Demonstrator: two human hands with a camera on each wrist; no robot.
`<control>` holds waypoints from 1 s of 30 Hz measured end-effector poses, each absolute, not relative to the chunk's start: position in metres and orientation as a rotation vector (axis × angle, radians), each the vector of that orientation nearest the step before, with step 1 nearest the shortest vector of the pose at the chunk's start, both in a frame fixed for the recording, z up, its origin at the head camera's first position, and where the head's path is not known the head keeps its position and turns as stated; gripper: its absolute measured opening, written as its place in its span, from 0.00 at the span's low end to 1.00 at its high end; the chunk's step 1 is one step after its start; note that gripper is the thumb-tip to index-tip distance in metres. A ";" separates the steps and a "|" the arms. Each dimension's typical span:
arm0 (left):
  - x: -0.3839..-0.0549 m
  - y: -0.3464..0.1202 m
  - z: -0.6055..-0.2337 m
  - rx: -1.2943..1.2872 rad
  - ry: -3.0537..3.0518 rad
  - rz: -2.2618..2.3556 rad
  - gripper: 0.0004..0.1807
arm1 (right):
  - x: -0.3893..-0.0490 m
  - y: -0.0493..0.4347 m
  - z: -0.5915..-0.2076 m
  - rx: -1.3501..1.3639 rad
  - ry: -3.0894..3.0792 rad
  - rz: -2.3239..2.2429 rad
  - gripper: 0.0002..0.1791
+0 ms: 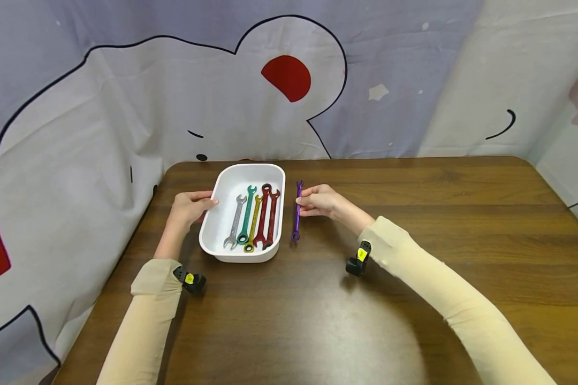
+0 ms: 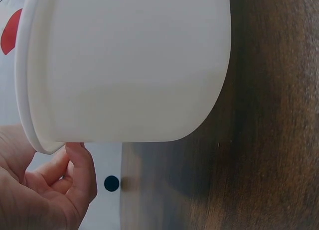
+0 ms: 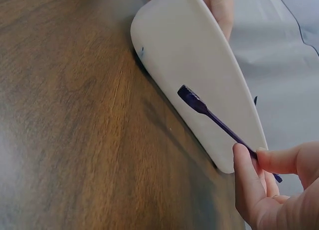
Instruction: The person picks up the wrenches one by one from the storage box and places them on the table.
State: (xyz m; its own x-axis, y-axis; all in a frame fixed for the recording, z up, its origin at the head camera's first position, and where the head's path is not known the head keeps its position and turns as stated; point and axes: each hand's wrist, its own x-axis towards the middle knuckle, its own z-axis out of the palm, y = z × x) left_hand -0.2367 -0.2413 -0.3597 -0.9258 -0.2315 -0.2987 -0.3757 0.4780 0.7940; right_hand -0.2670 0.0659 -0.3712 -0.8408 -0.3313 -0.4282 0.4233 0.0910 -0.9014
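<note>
A white plastic tub point(image 1: 223, 214) stands at the back left of the table, with wrenches lying side by side inside. From left to right these are a silver wrench point(image 1: 235, 220), a green wrench point(image 1: 246, 216), a yellow wrench point(image 1: 253, 224) and two red wrenches point(image 1: 263, 214). My left hand point(image 1: 187, 210) grips the tub's left rim, thumb on top and fingers beneath. Just outside the tub's right side, my right hand point(image 1: 321, 201) pinches a purple wrench point(image 1: 296, 220) between thumb and fingertips. In the right wrist view the purple wrench point(image 3: 222, 124) is held above the table, its shadow below.
The brown wooden table point(image 1: 366, 321) has its far edge just behind the tub. A printed cloth point(image 1: 183, 96) hangs behind and along the left. Small black wrist cameras point(image 1: 358, 259) sit at both cuffs, low over the table.
</note>
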 end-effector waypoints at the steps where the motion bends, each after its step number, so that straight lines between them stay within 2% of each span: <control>1: -0.236 -0.241 -0.360 -0.531 2.568 1.438 0.25 | -0.268 0.066 -0.372 0.094 1.834 -1.804 0.13; 12: -0.234 -0.241 -0.360 -0.522 2.576 1.436 0.25 | -0.271 0.065 -0.377 0.137 1.898 -1.731 0.22; 30: -0.234 -0.241 -0.361 -0.504 2.580 1.442 0.25 | -0.276 0.064 -0.385 0.164 1.916 -1.715 0.15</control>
State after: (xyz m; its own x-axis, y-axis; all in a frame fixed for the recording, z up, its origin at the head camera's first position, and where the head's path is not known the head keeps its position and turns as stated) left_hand -0.2336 -0.2411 -0.3610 -0.9336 -0.2187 -0.2839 -0.3564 0.4836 0.7994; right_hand -0.2757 0.0635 -0.3850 -0.8370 -0.2694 -0.4763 0.4437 0.1752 -0.8789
